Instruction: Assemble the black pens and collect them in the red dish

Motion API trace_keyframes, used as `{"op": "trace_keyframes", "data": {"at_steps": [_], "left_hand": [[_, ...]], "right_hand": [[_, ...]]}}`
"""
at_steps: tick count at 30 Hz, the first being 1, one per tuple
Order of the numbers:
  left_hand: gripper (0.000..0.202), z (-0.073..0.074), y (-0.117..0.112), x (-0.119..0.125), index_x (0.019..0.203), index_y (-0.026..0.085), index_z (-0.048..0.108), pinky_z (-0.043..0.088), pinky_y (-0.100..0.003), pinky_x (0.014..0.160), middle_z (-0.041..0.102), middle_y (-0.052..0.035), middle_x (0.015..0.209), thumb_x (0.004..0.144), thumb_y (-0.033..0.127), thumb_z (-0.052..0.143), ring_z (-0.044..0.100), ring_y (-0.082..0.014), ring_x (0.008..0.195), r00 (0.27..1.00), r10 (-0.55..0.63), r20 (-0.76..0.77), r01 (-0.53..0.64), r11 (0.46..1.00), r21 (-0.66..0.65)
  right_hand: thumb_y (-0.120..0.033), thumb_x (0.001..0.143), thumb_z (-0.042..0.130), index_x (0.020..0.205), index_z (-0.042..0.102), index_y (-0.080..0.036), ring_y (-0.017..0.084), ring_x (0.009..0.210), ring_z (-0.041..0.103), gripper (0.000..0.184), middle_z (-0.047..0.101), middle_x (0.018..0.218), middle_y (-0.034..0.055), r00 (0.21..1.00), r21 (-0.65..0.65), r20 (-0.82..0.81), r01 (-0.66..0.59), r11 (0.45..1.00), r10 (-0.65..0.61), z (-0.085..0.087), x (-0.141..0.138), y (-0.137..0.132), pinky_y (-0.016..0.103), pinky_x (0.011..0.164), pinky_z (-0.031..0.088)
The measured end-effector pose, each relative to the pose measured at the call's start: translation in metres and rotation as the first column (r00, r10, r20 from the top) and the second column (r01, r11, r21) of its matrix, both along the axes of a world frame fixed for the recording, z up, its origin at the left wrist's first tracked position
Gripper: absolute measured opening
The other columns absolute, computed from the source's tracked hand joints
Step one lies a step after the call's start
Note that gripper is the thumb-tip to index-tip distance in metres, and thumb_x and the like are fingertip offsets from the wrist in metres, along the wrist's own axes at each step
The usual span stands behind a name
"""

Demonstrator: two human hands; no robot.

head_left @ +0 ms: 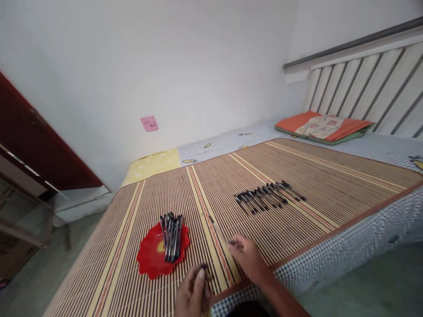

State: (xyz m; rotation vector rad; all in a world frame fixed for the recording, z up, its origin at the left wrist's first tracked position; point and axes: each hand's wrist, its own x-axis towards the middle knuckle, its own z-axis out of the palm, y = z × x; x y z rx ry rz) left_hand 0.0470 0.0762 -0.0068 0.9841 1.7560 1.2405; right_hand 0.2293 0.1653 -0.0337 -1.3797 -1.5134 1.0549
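My right hand (247, 256) is closed on a slim, clear-barrelled pen (218, 230) that points away to the upper left, its dark tip over the mat. Between the thumb and fingers of my left hand (193, 288) is a small dark piece (204, 266); it may be a pen cap, but blur hides its shape. Left of my hands stands a red scallop-edged plate (148, 264), with several black pens (171, 240) lying across its right side. Further off to the right, several more dark pens (264, 196) lie side by side in a row.
A striped bamboo mat (211, 189) covers the bed, over a checked sheet (310, 264). Folded orange cloth (350, 127) lies at the far right by the white slatted headboard (366, 83). A pink note (149, 123) is stuck on the wall; a dark red door (39, 141) stands left.
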Motion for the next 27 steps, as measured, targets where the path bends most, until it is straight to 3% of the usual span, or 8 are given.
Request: {"op": "trace_keyframes", "data": {"at_steps": [2,6,9,12,15,17,22,27], "left_hand": [[0.062,0.001,0.026,0.014,0.098,0.015,0.075,0.047,-0.028,0.050,0.067,-0.0034,0.063,0.066,0.068,0.076,0.061,-0.0190,0.055,0.981,-0.100,0.166,0.096,0.995,0.030],[0.051,0.000,0.058,0.035,0.072,0.015,0.072,0.048,-0.026,0.056,0.065,-0.0027,0.061,0.059,0.064,0.081,0.059,-0.0172,0.058,0.948,-0.158,0.275,0.125,0.983,0.132],[0.043,-0.003,0.070,0.039,0.072,0.015,0.072,0.050,-0.026,0.062,0.067,-0.0041,0.067,0.068,0.058,0.078,0.061,-0.0183,0.065,0.954,-0.202,0.222,0.157,0.966,0.205],[0.037,-0.006,0.077,0.036,0.085,0.016,0.076,0.051,-0.027,0.067,0.072,-0.0062,0.076,0.077,0.052,0.072,0.065,-0.0206,0.072,0.970,-0.186,0.155,0.150,0.964,0.220],[0.041,-0.005,0.080,0.032,0.096,0.016,0.079,0.054,-0.032,0.079,0.076,-0.0107,0.091,0.077,0.051,0.071,0.070,-0.0258,0.089,0.977,-0.138,0.160,0.107,0.975,0.193],[0.044,-0.004,0.076,0.032,0.098,0.017,0.080,0.054,-0.034,0.088,0.078,-0.0121,0.099,0.074,0.052,0.074,0.070,-0.0286,0.101,0.969,-0.121,0.215,0.086,0.983,0.165],[0.046,-0.002,0.057,0.031,0.098,0.018,0.081,0.054,-0.037,0.094,0.078,-0.0121,0.102,0.071,0.054,0.076,0.070,-0.0303,0.106,0.947,-0.121,0.296,0.085,0.988,0.131],[0.047,0.000,0.047,0.023,0.100,0.018,0.082,0.052,-0.037,0.096,0.078,-0.0118,0.105,0.074,0.057,0.075,0.068,-0.0313,0.109,0.961,-0.172,0.216,0.142,0.979,0.147]], "right_hand": [[-0.031,0.083,0.058,0.074,0.062,-0.020,0.018,0.070,0.066,0.015,0.069,0.069,0.0007,0.992,-0.034,-0.108,-0.067,0.997,0.063,0.000,-0.015,-0.023,0.025,0.061,0.046],[-0.027,0.080,0.059,0.074,0.062,-0.019,0.017,0.070,0.065,0.010,0.069,0.071,0.0009,0.988,-0.037,-0.088,-0.129,0.991,0.126,-0.003,-0.022,-0.037,0.025,0.062,0.045],[-0.030,0.088,0.054,0.084,0.066,-0.018,0.020,0.079,0.068,0.017,0.073,0.081,0.0040,0.991,0.032,0.009,-0.137,0.990,0.137,0.000,0.002,-0.010,0.027,0.071,0.049],[-0.028,0.097,0.046,0.105,0.066,-0.014,0.023,0.098,0.068,0.025,0.072,0.103,0.0116,0.939,0.214,0.325,0.040,0.976,-0.110,0.011,0.035,0.038,0.030,0.085,0.048],[-0.023,0.098,0.047,0.112,0.065,-0.012,0.025,0.103,0.068,0.025,0.069,0.115,0.0163,0.680,0.196,0.698,0.120,0.973,-0.225,0.021,0.053,0.084,0.030,0.084,0.049],[-0.019,0.096,0.051,0.108,0.068,-0.008,0.029,0.099,0.070,0.023,0.069,0.113,0.0200,0.603,0.159,0.770,0.139,0.977,-0.211,0.022,0.054,0.104,0.032,0.080,0.049],[-0.007,0.094,0.044,0.095,0.073,-0.007,0.031,0.094,0.072,0.030,0.072,0.100,0.0241,0.570,0.104,0.804,0.147,0.984,-0.170,0.008,0.044,0.119,0.034,0.078,0.050],[-0.005,0.089,0.048,0.093,0.073,-0.008,0.029,0.093,0.072,0.025,0.074,0.096,0.0229,0.625,0.113,0.757,0.163,0.980,-0.191,0.007,0.040,0.113,0.033,0.079,0.049]]}}
